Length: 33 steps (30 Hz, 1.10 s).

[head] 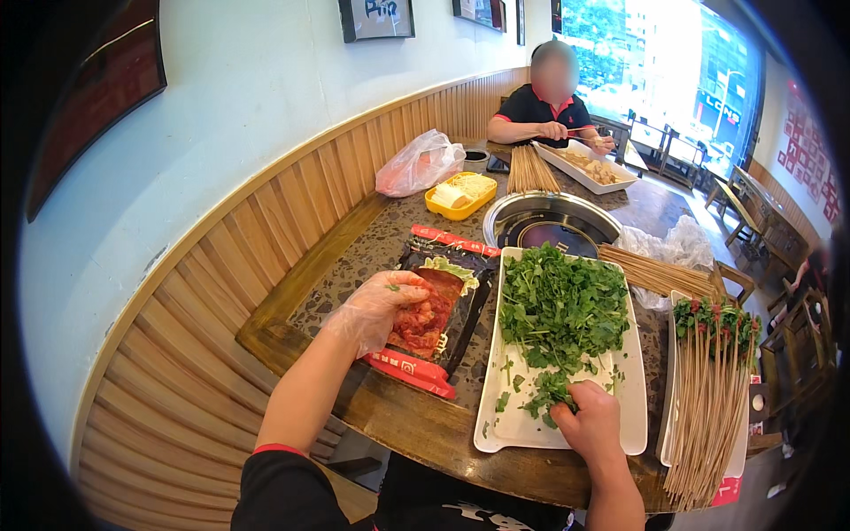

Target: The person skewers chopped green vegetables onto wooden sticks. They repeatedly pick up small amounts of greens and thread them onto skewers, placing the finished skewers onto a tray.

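Observation:
My right hand (590, 418), bare, pinches a small bunch of cilantro (550, 393) over the near end of a white tray (558, 435). A large heap of cilantro leaves (564, 305) fills the tray's far part, with loose bits scattered below it. My left hand (378, 305) wears a clear plastic glove with a scrap of green leaf stuck on it. Its fingers are drawn together at red marinated meat (425, 325) in a black and red plastic package (473, 332); whether they grip a piece is hidden.
Finished cilantro skewers (710, 391) lie on another tray at right. Bare bamboo skewers (654, 269) and a plastic bag (684, 242) sit behind. Beyond the round hot-pot cooktop (551, 226) are a yellow box (461, 194) and a person (544, 113) holding a skewer.

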Available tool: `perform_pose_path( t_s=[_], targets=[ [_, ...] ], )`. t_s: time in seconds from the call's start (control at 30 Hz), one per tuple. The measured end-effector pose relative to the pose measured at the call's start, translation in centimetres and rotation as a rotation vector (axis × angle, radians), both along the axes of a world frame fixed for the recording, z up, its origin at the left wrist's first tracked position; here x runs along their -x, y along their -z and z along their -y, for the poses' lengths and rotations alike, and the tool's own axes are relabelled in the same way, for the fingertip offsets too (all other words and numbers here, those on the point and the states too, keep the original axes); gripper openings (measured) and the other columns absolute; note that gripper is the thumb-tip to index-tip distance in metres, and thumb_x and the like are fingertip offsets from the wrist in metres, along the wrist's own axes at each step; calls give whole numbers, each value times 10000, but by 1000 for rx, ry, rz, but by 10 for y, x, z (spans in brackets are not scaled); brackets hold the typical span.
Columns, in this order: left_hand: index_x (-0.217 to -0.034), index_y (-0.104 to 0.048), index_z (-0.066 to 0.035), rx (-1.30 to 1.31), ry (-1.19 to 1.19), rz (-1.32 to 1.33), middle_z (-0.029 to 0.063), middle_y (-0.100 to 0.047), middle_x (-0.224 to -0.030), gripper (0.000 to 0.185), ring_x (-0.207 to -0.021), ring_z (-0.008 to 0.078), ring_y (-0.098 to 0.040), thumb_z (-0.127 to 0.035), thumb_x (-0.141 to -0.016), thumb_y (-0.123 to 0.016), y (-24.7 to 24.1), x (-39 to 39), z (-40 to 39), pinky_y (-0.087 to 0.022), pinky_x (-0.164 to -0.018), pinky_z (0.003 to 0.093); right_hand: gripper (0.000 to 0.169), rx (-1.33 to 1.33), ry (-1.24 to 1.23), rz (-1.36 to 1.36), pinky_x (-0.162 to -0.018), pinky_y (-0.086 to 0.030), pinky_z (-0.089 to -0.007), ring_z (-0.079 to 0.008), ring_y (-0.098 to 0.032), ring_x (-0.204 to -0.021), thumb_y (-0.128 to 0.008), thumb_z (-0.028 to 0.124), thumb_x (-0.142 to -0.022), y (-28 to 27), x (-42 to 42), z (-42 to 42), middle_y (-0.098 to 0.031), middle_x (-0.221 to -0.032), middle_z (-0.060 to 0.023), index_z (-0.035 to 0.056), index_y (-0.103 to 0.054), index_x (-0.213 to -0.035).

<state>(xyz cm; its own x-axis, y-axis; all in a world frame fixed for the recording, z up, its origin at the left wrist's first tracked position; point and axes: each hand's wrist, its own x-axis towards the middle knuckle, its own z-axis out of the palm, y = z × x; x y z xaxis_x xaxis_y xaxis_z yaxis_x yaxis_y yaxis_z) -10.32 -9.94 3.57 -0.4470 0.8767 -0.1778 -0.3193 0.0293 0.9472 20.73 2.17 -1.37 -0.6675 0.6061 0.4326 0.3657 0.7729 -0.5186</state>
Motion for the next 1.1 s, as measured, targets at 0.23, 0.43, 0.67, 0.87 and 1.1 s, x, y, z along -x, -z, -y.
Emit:
perform_pose_path(
  t_s=[0.23, 0.43, 0.67, 0.87, 1.1],
  targets=[
    [-903, -571, 12, -22, 48, -9, 64, -580, -806, 107, -730, 164, -589, -44, -823, -526, 3, -1, 0, -523, -683, 293, 192, -28, -2, -21, -527, -444, -362, -290, -548, -579, -647, 151, -624, 2, 0, -1, -552, -665, -109, 32, -624, -772],
    [-881, -592, -6, -9, 47, -29, 64, -609, -770, 164, -711, 147, -592, -164, -836, -610, -1, -10, 0, -510, -662, 282, 197, -9, 21, -11, -530, -445, -360, -293, -546, -578, -646, 144, -626, -1, 0, -1, -548, -668, -111, 29, -625, -784],
    [-937, -602, -20, -37, -28, -3, 76, -634, -848, 188, -760, 147, -606, -176, -833, -618, -8, -21, -4, -518, -693, 278, 214, 27, 11, -117, -549, -451, -341, -278, -558, -619, -657, 94, -613, -3, 0, 0, -564, -726, -113, 8, -630, -807],
    [-1010, -575, 9, -81, 121, -78, 116, -626, -917, 267, -803, 194, -617, -25, -757, -653, -11, -47, -14, -518, -743, 303, 227, 36, 1, -197, -577, -439, -311, -238, -548, -667, -673, 61, -627, -4, -2, -4, -554, -758, -100, 11, -644, -847],
    [-1101, -545, 9, -138, 383, -244, 88, -601, -979, 337, -906, 155, -575, 1, -770, -607, 4, -103, -43, -476, -794, 281, 291, 95, -36, -292, -581, -435, -297, -220, -555, -685, -690, 47, -636, -13, 4, -11, -561, -784, -96, 17, -640, -921]
  ],
)
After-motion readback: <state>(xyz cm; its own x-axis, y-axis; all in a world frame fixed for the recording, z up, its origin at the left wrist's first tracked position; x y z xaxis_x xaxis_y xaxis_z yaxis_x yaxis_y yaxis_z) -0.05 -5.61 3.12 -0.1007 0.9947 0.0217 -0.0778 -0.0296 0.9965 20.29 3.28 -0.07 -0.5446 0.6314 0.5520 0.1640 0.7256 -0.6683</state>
